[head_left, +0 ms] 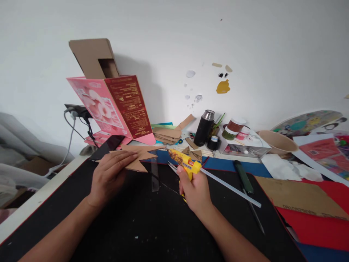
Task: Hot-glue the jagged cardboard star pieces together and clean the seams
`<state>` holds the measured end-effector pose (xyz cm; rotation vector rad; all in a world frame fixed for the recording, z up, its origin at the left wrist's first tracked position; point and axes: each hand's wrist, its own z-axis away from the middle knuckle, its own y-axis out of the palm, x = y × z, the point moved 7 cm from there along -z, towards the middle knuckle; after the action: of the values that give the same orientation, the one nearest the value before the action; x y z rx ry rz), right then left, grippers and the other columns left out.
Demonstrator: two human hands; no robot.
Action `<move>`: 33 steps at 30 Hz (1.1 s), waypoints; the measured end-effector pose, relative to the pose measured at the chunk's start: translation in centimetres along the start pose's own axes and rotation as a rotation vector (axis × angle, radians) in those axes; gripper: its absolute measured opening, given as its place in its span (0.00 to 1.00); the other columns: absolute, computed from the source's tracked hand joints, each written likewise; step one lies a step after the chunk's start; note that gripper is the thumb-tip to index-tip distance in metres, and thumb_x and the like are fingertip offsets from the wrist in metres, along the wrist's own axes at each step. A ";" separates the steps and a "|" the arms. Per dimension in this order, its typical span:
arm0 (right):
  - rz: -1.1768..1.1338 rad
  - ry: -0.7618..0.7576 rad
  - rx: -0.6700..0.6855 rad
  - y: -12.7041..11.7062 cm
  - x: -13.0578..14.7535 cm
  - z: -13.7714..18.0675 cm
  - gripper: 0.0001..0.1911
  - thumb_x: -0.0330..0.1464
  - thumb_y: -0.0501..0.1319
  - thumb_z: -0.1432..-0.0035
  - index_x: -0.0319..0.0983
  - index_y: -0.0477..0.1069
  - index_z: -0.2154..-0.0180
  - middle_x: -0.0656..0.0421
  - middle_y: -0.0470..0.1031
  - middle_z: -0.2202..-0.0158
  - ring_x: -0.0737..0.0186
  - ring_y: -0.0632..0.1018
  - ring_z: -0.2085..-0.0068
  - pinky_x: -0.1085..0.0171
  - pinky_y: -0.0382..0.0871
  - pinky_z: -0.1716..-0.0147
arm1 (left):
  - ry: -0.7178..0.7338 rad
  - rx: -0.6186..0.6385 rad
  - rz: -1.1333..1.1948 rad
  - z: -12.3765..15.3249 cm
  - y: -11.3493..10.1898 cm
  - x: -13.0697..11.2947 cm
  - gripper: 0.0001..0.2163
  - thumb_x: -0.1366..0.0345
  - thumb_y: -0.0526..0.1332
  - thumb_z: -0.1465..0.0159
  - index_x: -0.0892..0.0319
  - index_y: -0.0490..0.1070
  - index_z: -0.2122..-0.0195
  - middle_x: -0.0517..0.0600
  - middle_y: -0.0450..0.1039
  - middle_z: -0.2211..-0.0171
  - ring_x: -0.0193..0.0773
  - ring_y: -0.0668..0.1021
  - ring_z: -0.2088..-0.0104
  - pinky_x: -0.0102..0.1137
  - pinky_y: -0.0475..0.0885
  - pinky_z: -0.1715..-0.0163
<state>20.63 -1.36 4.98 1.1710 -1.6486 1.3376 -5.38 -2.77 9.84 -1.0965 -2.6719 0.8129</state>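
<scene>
My left hand [111,176] grips a jagged, pointed piece of brown cardboard [139,164], its fingers laid together across the top and the thumb out of sight. In my right hand [196,191] is a yellow hot glue gun [187,161], its stained front pointing left. The nozzle is close to the cardboard's far pointed tip; whether they touch I cannot tell. A long translucent glue stick [231,187] sticks out of the gun's back. Under the gun lie a clear ruler [155,174] and partly hidden scissors [172,166], on a black mat [163,225].
A pink and red box [128,105] stands at the back left, beside a phone [110,143]. Behind the gun are cardboard scraps [167,134], a black thermos [204,128] and paint jars [236,125]. Rightward lie a green-handled pointed tool [243,177], tissues [290,167] and a cardboard sheet [300,196].
</scene>
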 end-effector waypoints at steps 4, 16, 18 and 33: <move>-0.002 0.018 -0.003 0.0 -0.2 0.0 0.33 0.51 0.55 0.27 0.44 0.62 0.83 0.63 0.65 0.88 0.65 0.70 0.84 0.67 0.62 0.79 | -0.015 -0.013 0.009 0.0 -0.1 0.2 0.18 0.75 0.61 0.29 0.52 0.78 0.41 0.53 0.85 0.49 0.45 0.85 0.49 0.41 0.77 0.46; -0.007 0.020 -0.002 -0.1 -0.1 0.0 0.33 0.51 0.55 0.27 0.44 0.62 0.83 0.62 0.64 0.88 0.65 0.70 0.83 0.66 0.63 0.78 | -0.022 -0.007 -0.027 0.0 -0.1 0.2 0.17 0.73 0.61 0.28 0.51 0.78 0.43 0.53 0.86 0.50 0.45 0.86 0.50 0.42 0.79 0.47; -0.009 0.017 -0.002 -0.1 -0.1 0.0 0.33 0.52 0.55 0.27 0.44 0.62 0.83 0.62 0.64 0.88 0.65 0.70 0.83 0.66 0.63 0.78 | -0.030 -0.013 -0.028 0.0 -0.2 0.3 0.16 0.73 0.60 0.28 0.51 0.78 0.43 0.53 0.86 0.50 0.45 0.86 0.50 0.42 0.80 0.47; -0.003 0.045 0.002 0.0 -0.7 -0.1 0.34 0.56 0.54 0.27 0.44 0.62 0.82 0.62 0.65 0.88 0.64 0.71 0.83 0.66 0.63 0.78 | -0.015 -0.010 -0.012 -0.1 -0.1 0.1 0.17 0.75 0.61 0.29 0.52 0.77 0.42 0.54 0.85 0.49 0.45 0.85 0.49 0.41 0.78 0.48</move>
<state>20.90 -1.14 4.36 1.1360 -1.6134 1.3540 -5.53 -2.75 9.95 -1.0800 -2.6954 0.8098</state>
